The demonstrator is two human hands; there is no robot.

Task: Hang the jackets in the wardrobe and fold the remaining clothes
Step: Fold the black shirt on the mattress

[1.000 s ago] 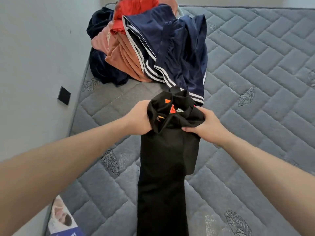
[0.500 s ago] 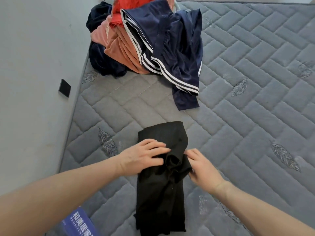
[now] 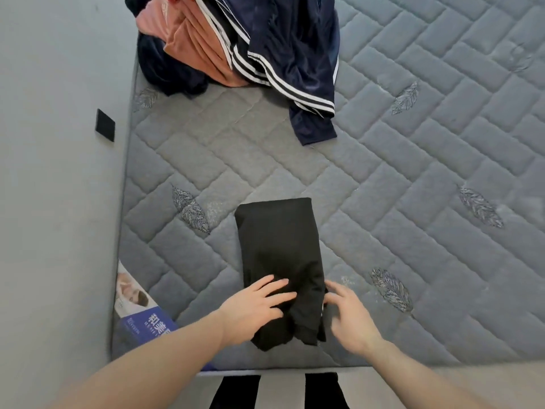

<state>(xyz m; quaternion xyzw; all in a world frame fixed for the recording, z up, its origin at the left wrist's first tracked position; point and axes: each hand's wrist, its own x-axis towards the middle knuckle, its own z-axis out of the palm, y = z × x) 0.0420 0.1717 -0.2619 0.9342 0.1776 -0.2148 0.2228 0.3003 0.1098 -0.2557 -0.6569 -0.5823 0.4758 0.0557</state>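
Pressing flat, left hand (image 3: 256, 305) spreads straight fingers (image 3: 272, 283) on the folded black garment (image 3: 278, 249); right hand (image 3: 349, 317) touches its edge, fingers loosely apart.

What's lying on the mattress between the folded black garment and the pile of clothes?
Nothing: the head view shows only bare quilted mattress between the black garment and the pile.

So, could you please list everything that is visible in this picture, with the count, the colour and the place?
folded black garment: one, black, near edge of the mattress, under both hands
grey quilted mattress: one, grey, fills most of the view
navy garment with white stripes: one, navy, top of the pile at the far end
salmon-pink garment: one, pink, in that pile
small black square: one, black, on the left wall
blue printed label: one, blue, mattress's near left corner
left hand: flat on the garment
right hand: at its right edge
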